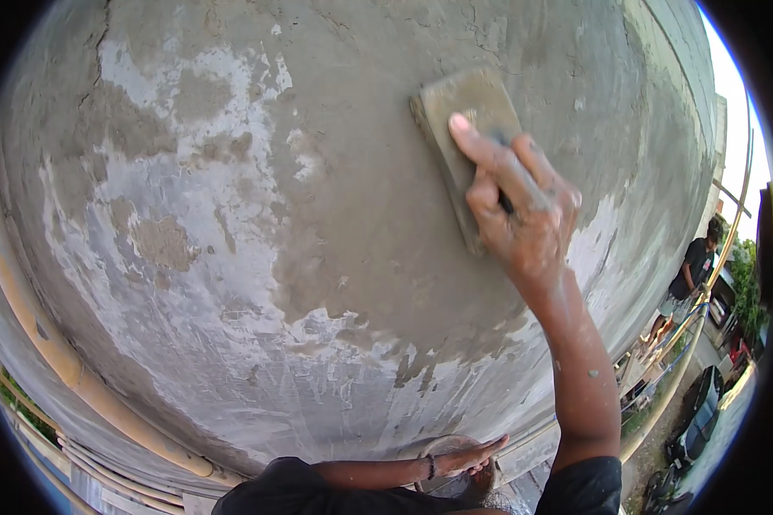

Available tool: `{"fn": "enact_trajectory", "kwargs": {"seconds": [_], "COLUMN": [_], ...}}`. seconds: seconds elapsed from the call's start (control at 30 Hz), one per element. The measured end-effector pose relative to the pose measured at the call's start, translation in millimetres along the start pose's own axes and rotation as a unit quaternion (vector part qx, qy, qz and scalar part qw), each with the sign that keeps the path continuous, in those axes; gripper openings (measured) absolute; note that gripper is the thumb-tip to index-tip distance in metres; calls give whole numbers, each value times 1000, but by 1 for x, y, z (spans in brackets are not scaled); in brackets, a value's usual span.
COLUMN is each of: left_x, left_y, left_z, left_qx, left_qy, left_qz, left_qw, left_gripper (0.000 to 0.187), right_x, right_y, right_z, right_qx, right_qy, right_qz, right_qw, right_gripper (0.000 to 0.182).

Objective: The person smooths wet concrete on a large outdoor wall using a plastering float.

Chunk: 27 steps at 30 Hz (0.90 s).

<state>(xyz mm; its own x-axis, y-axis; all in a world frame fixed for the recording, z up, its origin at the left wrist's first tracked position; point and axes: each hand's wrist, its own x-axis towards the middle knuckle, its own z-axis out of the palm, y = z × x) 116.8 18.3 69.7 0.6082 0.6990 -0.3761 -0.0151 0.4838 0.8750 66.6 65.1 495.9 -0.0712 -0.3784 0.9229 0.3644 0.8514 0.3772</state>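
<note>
My right hand (532, 197) grips a plastering float (464, 90) with a flat rectangular board, its fingers wrapped round the handle behind it. The float lies tilted against the wall (343, 215), on a band of damp grey plaster. Low in the view, my left hand (468, 461) is held out with its fingers stretched and nothing visible in them; a dark bracelet circles its wrist. Close behind that hand shows part of a round, greyish-brown object (447, 444), which I cannot make out.
Pale, patchy areas (180, 180) mark the wall's left and lower parts. A bamboo pole (51, 335) runs along the left, with more poles at lower left. On the right, a person in dark clothes (700, 262) is near bamboo poles (726, 249), with a motorcycle (696, 416) on the ground below.
</note>
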Motion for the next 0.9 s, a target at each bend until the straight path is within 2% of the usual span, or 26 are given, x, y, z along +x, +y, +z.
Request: {"fn": "enact_trajectory", "kwargs": {"seconds": [0.07,0.17,0.27,0.3,0.37,0.43,0.53,0.57,0.6,0.63,0.7,0.73,0.77,0.8,0.9], "left_x": [-4,-12,-1,0,1,4,18,25,28,27,18,24,37,46,37], "left_y": [3,11,4,5,9,10,0,-17,-12,-7,5,-5,-17,-24,-29], "left_z": [3,6,6,7,7,8,10,5,5,6,6,4,-2,-6,6], "left_qx": [1,3,-9,-7,-7,9,5,-5,-6,-8,-18,-19,-17,-14,-11], "left_qy": [25,22,21,24,18,12,10,-5,-1,4,7,7,6,3,1], "left_qz": [41,31,44,37,38,45,43,83,86,57,25,17,14,12,35], "left_qw": [999,999,999,999,999,999,999,997,996,998,999,1000,1000,1000,999], "left_gripper": [91,90,84,77,74,69,67,65,65,65,61,61,73,96,93], "right_x": [-39,-36,30,59,116,152,146,126,103,78,32,7,-20,-47,-128], "right_y": [-10,-5,6,10,-5,11,11,12,11,7,-15,-20,-24,-31,-49], "right_z": [-18,-13,21,31,24,41,33,44,50,51,30,26,21,10,-28], "right_qx": [-33,-38,-22,-18,132,-26,22,100,63,24,31,67,100,114,116], "right_qy": [-75,-56,46,74,32,28,29,99,100,100,-1,-9,-17,-50,-159], "right_qz": [8,-3,-44,-58,47,39,7,-42,-64,-82,-56,-67,-82,-69,-39], "right_qw": [997,998,998,995,990,998,999,989,991,991,998,995,991,990,980], "right_gripper": [51,52,47,43,30,29,29,27,28,36,41,51,61,67,75]}}
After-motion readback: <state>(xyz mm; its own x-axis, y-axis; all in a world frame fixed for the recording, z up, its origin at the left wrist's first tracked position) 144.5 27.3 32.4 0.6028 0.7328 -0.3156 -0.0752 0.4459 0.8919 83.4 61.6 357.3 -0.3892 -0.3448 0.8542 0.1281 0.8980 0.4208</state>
